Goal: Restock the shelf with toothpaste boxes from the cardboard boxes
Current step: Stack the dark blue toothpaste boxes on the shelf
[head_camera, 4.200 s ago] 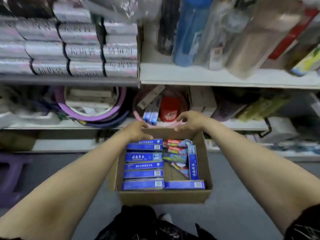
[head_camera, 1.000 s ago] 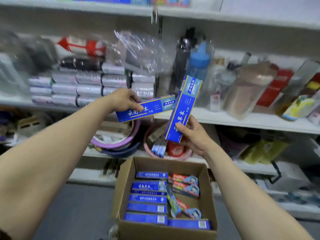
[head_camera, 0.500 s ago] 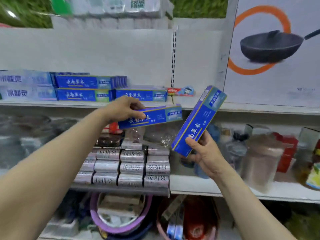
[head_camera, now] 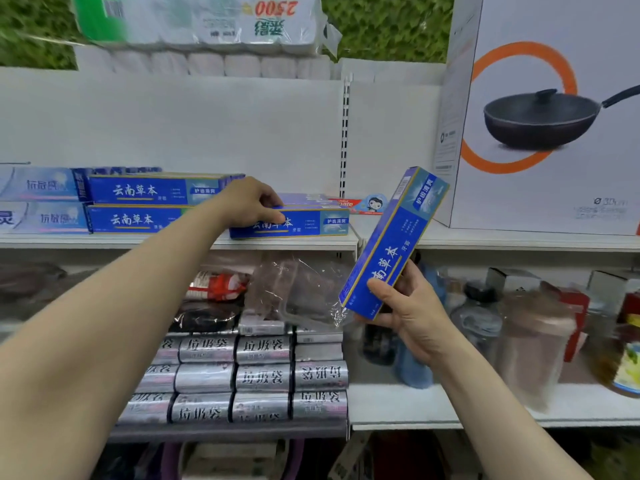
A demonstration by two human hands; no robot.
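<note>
Hands came through clearly on my head-camera feed. My left hand [head_camera: 251, 202] was clamped on the flat toothpaste box [head_camera: 304, 225], fingers curled round its left end, and that hand covered the first printed characters. The box lay lengthwise at the front edge of the upper shelf [head_camera: 104, 241], just right of the stacked blue boxes [head_camera: 138, 192]; whether the two touched I could not tell, because my forearm crossed the join. My right hand [head_camera: 408, 306] gripped the tilted toothpaste box [head_camera: 394, 237] by its lower end, thumb across the face; the fingers behind it were hidden. This box was held up in front of the shelf edge, top leaning right, apart from the flat box. Behind and right of the flat box, a small red-and-white box [head_camera: 360, 204] showed only in part. Pale boxes [head_camera: 38, 188] ran off the left border. A frying-pan carton [head_camera: 536, 133] was cut off at the right. Lower down, silver rolls [head_camera: 259, 375] were readable, but the crumpled clear bag [head_camera: 298, 289] and the bottles [head_camera: 481, 323] were too blurred to identify. A wrapped pack of paper rolls [head_camera: 201, 19] above was cropped by the top border, its print upside down.
</note>
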